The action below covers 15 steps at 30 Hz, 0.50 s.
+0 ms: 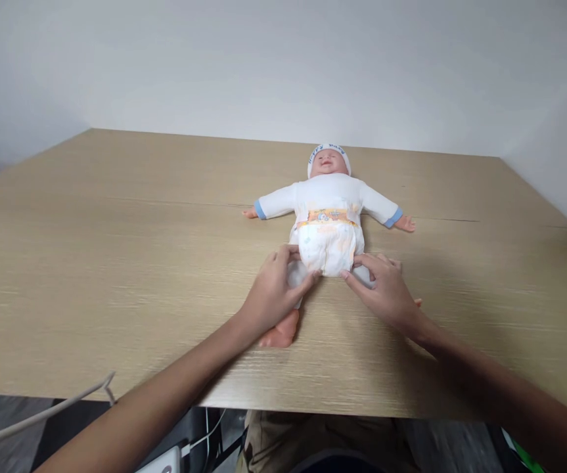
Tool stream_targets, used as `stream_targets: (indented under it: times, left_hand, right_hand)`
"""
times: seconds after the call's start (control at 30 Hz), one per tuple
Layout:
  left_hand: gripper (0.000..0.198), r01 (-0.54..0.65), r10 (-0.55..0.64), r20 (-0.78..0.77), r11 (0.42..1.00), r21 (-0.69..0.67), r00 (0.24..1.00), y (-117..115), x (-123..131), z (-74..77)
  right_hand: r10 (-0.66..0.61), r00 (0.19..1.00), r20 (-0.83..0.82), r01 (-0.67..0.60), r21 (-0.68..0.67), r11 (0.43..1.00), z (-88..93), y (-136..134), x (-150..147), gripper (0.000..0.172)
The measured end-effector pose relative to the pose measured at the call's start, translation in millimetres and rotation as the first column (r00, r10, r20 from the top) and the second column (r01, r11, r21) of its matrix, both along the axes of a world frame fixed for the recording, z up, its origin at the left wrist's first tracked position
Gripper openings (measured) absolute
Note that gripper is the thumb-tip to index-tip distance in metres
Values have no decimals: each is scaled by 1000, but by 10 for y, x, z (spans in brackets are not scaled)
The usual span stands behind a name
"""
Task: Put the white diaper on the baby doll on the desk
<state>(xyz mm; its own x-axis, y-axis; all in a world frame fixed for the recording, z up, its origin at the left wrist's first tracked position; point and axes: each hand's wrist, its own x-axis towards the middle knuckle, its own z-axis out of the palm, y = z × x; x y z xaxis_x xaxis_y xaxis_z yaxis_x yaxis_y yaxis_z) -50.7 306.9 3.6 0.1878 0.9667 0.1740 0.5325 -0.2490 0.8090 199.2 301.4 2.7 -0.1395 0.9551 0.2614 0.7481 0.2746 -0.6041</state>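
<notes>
A baby doll [330, 190] lies on its back on the table, arms spread, in a white top with blue cuffs and a white cap. Around its hips is a white diaper [326, 246] with an orange printed band across the waist. My left hand [280, 282] grips the diaper's edge at the leg opening on the left, its thumb near the crotch. On the opposite side my right hand [379, 286] holds the other leg edge between thumb and fingers. One doll foot [282, 330] shows below my left hand; the other leg is mostly hidden behind my right hand.
The wooden table [115, 263] reaches back to a pale wall [263, 66]. At the lower left a light cable [41, 415] hangs by the front edge. Below it, a white device [165, 462] with a plugged-in cord is partly in view.
</notes>
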Motion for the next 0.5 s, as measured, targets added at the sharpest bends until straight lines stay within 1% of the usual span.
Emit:
stream_targets:
  times: [0.07,0.13,0.2,0.27,0.37,0.43,0.5]
  left_hand:
    - [38,6,-2,-103,999,37,995,-7,-5,32]
    - [34,5,-4,-113,1000,12,994,-2,-10,75]
    - [33,13,-15,-29,999,-50,999,19,-14,103]
    - [36,35,-22,112,992,-121,993,49,-18,101]
    - [46,44,30,302,972,-233,953,90,-29,56]
    - [51,34,74,354,957,-288,932,104,-37,30]
    - [49,35,66,344,959,-280,937,106,-41,29]
  right_hand:
    - [1,1000,7,-1,19,1000,-18,-5,-7,13]
    - [6,1000,15,-7,35,999,-31,-7,-9,13]
    - [9,1000,18,-10,45,999,-35,-7,-8,13]
    - [6,1000,17,-7,48,999,-35,-4,-6,12]
    - [-3,1000,17,3,42,999,-42,2,-10,12]
    - [-7,1000,12,6,41,999,-53,4,-14,13]
    - [0,1000,2,0,42,999,-64,6,-18,12]
